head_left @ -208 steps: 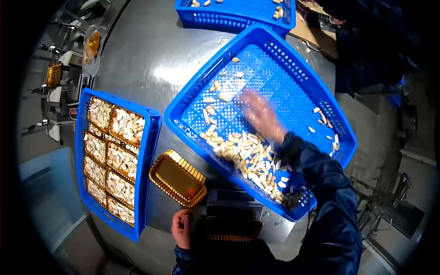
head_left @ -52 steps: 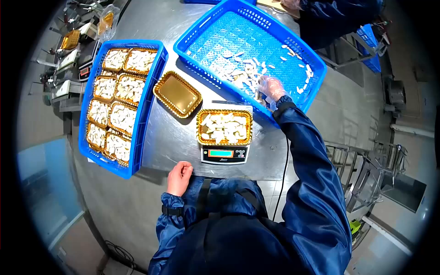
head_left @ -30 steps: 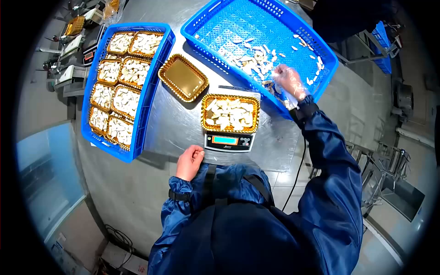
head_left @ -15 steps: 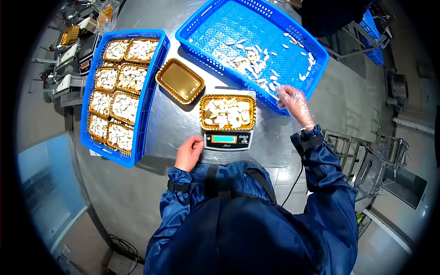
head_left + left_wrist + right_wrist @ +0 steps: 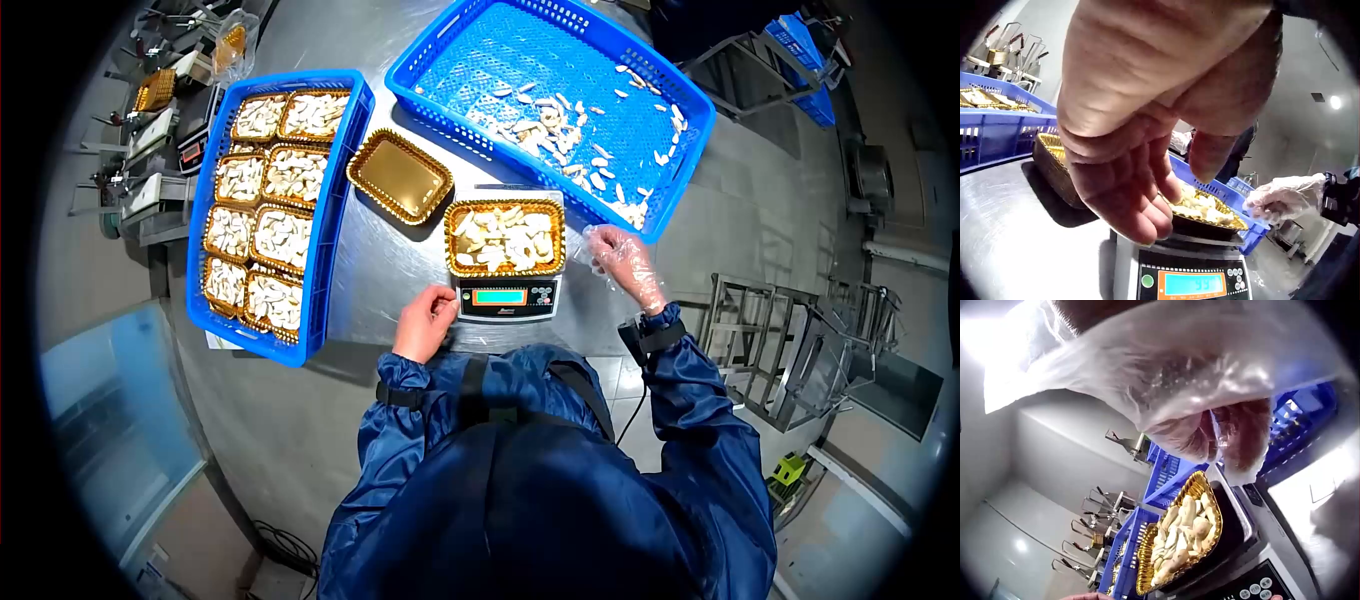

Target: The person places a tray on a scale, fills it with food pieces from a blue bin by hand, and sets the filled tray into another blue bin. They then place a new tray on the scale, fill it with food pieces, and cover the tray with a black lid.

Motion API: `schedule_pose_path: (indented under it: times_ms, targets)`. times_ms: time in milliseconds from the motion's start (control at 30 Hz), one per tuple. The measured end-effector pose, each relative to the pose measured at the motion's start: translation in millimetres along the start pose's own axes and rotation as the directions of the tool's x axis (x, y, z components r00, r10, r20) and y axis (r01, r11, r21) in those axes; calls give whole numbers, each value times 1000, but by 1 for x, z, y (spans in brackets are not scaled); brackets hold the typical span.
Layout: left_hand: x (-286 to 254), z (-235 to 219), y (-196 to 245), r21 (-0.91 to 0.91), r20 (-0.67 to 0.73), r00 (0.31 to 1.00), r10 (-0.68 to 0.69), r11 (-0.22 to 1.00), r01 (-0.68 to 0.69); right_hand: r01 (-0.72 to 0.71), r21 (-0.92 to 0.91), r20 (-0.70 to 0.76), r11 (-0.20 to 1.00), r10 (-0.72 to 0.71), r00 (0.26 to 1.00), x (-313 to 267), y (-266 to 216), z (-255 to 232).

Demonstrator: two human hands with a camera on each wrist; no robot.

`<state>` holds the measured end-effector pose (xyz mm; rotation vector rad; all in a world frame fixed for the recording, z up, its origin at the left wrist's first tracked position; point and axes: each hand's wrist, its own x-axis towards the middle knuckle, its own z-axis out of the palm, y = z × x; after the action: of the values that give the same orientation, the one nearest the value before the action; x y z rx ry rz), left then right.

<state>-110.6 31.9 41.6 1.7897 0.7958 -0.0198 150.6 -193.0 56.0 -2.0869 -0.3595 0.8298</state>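
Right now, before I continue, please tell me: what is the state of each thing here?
Scale: on, display lit.
Tray on the scale: filled with pale pieces.
Tray beside it: unfilled.
Left crate: loaded with filled trays.
Large crate: partly covered with loose pieces.
Left hand: bare, loosely curled, empty.
Right hand: gloved, fingers bent; contents unclear.

Large rectangular blue plastic crate (image 5: 500, 50): dotted lattice floor. Empty shallow rectangular gold tray (image 5: 396, 178): shiny, ribbed rim. Elongated mushroom-like pieces (image 5: 505, 238): cream-white, tan tinges. Boxy scale's black front panel (image 5: 510, 311): turquoise display (image 5: 499, 297), orange border. Glossy fabric sleeve (image 5: 690, 385): navy.
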Motion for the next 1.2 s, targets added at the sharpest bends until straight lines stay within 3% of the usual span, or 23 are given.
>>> schedule_pose_path:
  times_ms: [300, 367, 500, 567, 700, 733, 800, 833, 900, 1133, 1167, 1200]
  targets:
    - [4, -1, -3, 5, 0, 1000, 22, 1000, -22, 34, 7, -7, 999, -34, 999, 7, 9, -15]
    - [4, -1, -2, 15, 2, 1000, 20, 1000, -20, 31, -92, -42, 995, -35, 998, 16, 8, -23]
    - [4, -4, 4, 24, 4, 1000, 11, 1000, -11, -34, 47, -32, 998, 36, 999, 26, 5, -31]
    - [6, -4, 1, 13, -13, 999, 48, 999, -48, -19, 17, -31, 1000, 19, 999, 38, 10, -39]
    - [8, -6, 2, 20, -10, 1000, 7, 1000, -7, -5, -137, -108, 991, -10, 994, 68, 15, -57]
    - [9, -6, 1, 23, -6, 1000, 9, 1000, -9, -19, -272, -100, 962, -9, 995, 79, 13, -61]
    - [10, -5, -1, 45, -9, 1000, -23, 999, 24, 17, -534, -68, 845, -62, 996, 104, 13, -65]
    - [10, -5, -2, 47, -11, 1000, -21, 999, 22, -15, -551, -48, 834, -14, 999, 117, 14, -67]
    - [11, -5, -2, 32, -26, 999, -32, 999, 33, -66, -737, -127, 673, -42, 991, 142, 21, -64]
    - [12, -13, -14, 13, -69, 993, -96, 995, 97, 35, -851, 7, 524, -55, 998, 185, 56, -66]
    - [11, -15, -16, -7, -81, 989, -122, 993, 122, 72, -816, 35, 574, -75, 997, 169, 36, -63]
    - [11, -15, -12, 17, -81, 989, -127, 992, 128, 54, -840, 33, 540, -49, 998, 167, 32, -59]
